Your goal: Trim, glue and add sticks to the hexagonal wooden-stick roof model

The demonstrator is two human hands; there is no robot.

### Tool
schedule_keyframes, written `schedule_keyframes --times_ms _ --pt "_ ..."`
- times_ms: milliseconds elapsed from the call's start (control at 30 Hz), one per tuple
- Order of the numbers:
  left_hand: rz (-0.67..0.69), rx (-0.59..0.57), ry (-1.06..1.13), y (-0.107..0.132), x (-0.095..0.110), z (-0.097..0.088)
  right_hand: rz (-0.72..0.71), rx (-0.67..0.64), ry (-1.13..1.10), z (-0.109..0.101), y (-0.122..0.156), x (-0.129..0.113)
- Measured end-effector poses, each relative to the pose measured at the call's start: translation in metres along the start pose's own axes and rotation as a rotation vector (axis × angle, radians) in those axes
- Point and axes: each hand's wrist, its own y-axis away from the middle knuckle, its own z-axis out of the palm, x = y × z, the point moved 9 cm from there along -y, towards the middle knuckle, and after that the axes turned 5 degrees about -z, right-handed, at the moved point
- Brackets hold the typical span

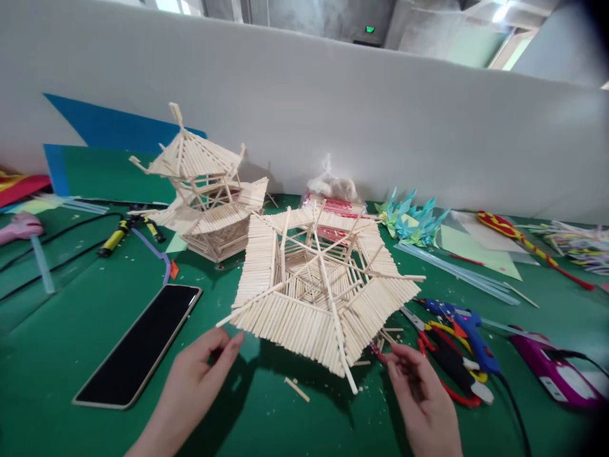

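Observation:
A model pavilion roof tier, built from thin pale wooden sticks, stands in front of me. Its slatted eaves surround an open frame with a web of sticks inside, and longer sticks run out past its corners. My left hand is at its near left corner, thumb and forefinger close together at the eave's edge. Beyond the near right side, my right hand has its fingers pinched beside a loose stick and a small red piece; what exactly lies between the fingertips is unclear.
A taller stick pavilion stands behind left. A phone lies on the green table. At right are scissors, red-handled pliers, a blue glue gun with its cord, and a purple device.

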Motion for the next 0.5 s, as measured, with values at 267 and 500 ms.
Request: schedule_keyframes --times_ms 267,500 --pt "0.685 -0.245 -0.324 0.07 0.055 0.087 -0.17 0.11 0.387 -0.03 -0.011 -0.027" --pt "0.939 0.031 -0.496 0.076 0.031 0.124 -0.229 0.146 0.527 -0.064 -0.045 -0.025"
